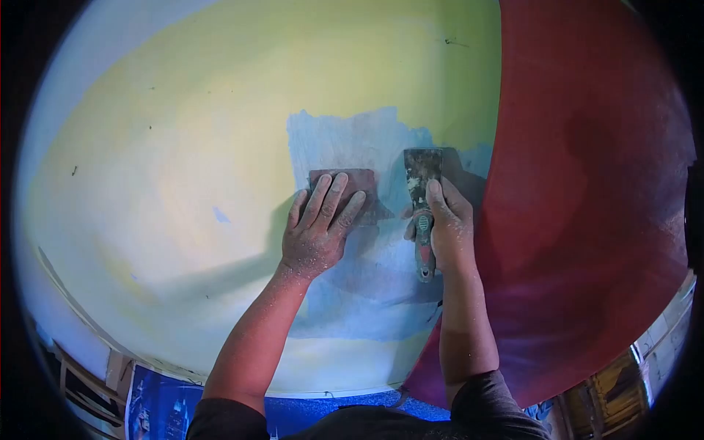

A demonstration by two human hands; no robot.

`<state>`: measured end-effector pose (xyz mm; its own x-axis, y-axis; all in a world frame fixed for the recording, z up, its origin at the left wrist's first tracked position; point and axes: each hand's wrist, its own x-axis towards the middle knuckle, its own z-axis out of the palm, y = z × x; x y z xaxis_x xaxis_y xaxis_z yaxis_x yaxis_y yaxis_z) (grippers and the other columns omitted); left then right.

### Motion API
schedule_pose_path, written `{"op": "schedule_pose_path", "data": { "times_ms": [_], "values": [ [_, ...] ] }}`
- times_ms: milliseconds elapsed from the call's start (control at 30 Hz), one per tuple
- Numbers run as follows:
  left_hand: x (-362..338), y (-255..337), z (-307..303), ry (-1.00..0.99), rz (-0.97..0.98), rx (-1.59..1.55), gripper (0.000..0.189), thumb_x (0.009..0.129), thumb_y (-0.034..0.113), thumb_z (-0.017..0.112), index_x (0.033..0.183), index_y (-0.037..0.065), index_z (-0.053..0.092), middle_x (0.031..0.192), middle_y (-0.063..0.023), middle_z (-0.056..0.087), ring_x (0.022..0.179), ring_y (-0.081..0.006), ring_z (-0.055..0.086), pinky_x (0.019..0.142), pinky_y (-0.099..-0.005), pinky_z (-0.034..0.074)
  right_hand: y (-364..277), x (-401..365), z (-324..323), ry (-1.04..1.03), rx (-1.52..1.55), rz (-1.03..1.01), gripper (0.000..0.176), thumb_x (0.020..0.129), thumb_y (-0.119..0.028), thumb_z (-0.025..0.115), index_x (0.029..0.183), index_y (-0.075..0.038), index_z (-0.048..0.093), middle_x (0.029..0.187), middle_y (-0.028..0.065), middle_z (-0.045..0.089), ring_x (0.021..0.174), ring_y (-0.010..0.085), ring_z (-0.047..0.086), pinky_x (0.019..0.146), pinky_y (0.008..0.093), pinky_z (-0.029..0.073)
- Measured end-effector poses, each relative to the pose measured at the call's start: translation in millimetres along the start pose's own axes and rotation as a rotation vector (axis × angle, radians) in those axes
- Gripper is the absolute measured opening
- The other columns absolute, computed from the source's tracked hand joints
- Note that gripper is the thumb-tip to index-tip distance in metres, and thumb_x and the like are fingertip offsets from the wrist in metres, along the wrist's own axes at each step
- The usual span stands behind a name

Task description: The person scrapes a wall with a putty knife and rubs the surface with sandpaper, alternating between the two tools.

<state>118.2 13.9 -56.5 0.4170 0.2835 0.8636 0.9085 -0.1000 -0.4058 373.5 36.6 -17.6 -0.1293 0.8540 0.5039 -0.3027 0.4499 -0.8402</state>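
My left hand [319,227] lies with its fingers spread on a dark reddish sheet of sandpaper [359,183], pressing it flat against the painted surface. Under and around it is a pale blue patch [367,132] with ragged edges, within a yellow area [242,66]. To the right, my right hand [451,224] is closed around a putty knife [424,176], whose stained, wide blade points up and whose grey and red handle hangs down. Pale dust covers both hands and the forearms.
A dark red section [579,191] borders the yellow on the right. Blue printed material [161,403] shows below the lower edge. Wooden pieces [88,381] stand at the lower left, and a brown wooden object [620,385] at the lower right.
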Motion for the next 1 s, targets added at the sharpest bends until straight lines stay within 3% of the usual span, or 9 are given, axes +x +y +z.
{"op": "schedule_pose_path", "data": {
  "times_ms": [100, 133, 233, 433, 533, 633, 667, 767, 1000],
  "values": [
    [1, -2, 1, 0.003, 0.006, -0.007, 0.06, 0.096, 0.014, 0.07, 0.154, 0.029, 0.067, 0.171, -0.0066, 0.052, 0.159, -0.0281, 0.047, 0.13, -0.0507, 0.029, 12, -1, 12, 0.149, -0.178, -0.18, 0.044, 0.115, -0.025, 0.064, 0.149, 0.001, 0.054, 0.106, 0.0166, 0.074, 0.069, 0.016, 0.069, 0.056, 0.0305, 0.057],
    [1, -2, 0, -0.002, 0.007, -0.013, 0.061, 0.096, 0.014, 0.07, 0.155, 0.029, 0.066, 0.171, -0.0069, 0.052, 0.159, -0.0282, 0.047, 0.13, -0.0508, 0.029, 14, -1, 16, 0.198, -0.225, -0.224, 0.057, 0.112, -0.016, 0.068, 0.16, 0.001, 0.042, 0.109, 0.0178, 0.071, 0.072, 0.0143, 0.068, 0.053, 0.0298, 0.056],
    [-1, -2, 1, -0.001, 0.011, -0.012, 0.061, 0.097, 0.014, 0.069, 0.156, 0.029, 0.066, 0.171, -0.0075, 0.052, 0.159, -0.0288, 0.047, 0.13, -0.0509, 0.029, 4, -11, 20, 0.245, -0.337, -0.238, 0.06, 0.112, -0.013, 0.066, 0.164, 0.001, 0.038, 0.118, 0.0246, 0.072, 0.088, 0.0253, 0.076, 0.068, 0.0373, 0.063],
    [0, -2, 1, 0.008, 0.018, 0.005, 0.057, 0.099, 0.016, 0.067, 0.155, 0.028, 0.067, 0.171, -0.008, 0.052, 0.158, -0.029, 0.048, 0.13, -0.0509, 0.03, 30, 2, 6, 0.324, -0.768, -0.455, 0.064, 0.112, -0.018, 0.066, 0.168, -0.003, 0.04, 0.143, 0.0393, 0.062, 0.127, 0.0554, 0.067, 0.106, 0.0528, 0.056],
    [1, -2, 1, 0.006, 0.018, 0.013, 0.056, 0.1, 0.016, 0.066, 0.154, 0.028, 0.067, 0.171, -0.0078, 0.052, 0.158, -0.0287, 0.048, 0.13, -0.0511, 0.03, 39, 5, 5, 0.362, -0.929, -0.517, 0.066, 0.112, -0.027, 0.066, 0.17, -0.007, 0.04, 0.14, 0.0393, 0.062, 0.122, 0.0555, 0.069, 0.1, 0.055, 0.059],
    [0, -1, 0, -0.005, 0.009, 0.014, 0.056, 0.099, 0.017, 0.068, 0.154, 0.029, 0.067, 0.171, -0.0075, 0.052, 0.158, -0.0288, 0.048, 0.129, -0.0514, 0.03, 22, -4, 15, 0.292, -0.958, -0.378, 0.07, 0.112, -0.033, 0.066, 0.172, -0.012, 0.038, 0.135, 0.0383, 0.064, 0.118, 0.0551, 0.07, 0.095, 0.0584, 0.06],
    [0, -1, 0, -0.009, 0.006, 0.011, 0.056, 0.099, 0.017, 0.069, 0.154, 0.03, 0.067, 0.171, -0.0074, 0.052, 0.158, -0.0288, 0.048, 0.129, -0.0515, 0.03, 30, 3, 14, 0.266, -0.953, -0.471, 0.07, 0.112, -0.036, 0.065, 0.173, -0.014, 0.038, 0.129, 0.037, 0.065, 0.112, 0.0548, 0.071, 0.09, 0.0611, 0.06],
    [-1, -1, 3, 0.002, 0.002, 0.002, 0.057, 0.098, 0.018, 0.071, 0.154, 0.031, 0.068, 0.172, -0.0072, 0.051, 0.158, -0.0288, 0.048, 0.129, -0.0515, 0.03, 6, 7, 28, 0.239, -0.991, -0.339, 0.069, 0.112, -0.035, 0.064, 0.172, -0.015, 0.038, 0.129, 0.0368, 0.065, 0.109, 0.0551, 0.072, 0.089, 0.0607, 0.06],
    [0, -1, 5, 0.027, 0.0, 0.012, 0.055, 0.099, 0.018, 0.069, 0.152, 0.032, 0.068, 0.171, -0.0061, 0.053, 0.158, -0.0265, 0.048, 0.13, -0.0493, 0.029, -7, 19, 27, 0.217, -0.952, -0.439, 0.066, 0.112, -0.036, 0.063, 0.17, -0.012, 0.042, 0.117, 0.0342, 0.07, 0.106, 0.0557, 0.072, 0.09, 0.0619, 0.059]
  ]
}}
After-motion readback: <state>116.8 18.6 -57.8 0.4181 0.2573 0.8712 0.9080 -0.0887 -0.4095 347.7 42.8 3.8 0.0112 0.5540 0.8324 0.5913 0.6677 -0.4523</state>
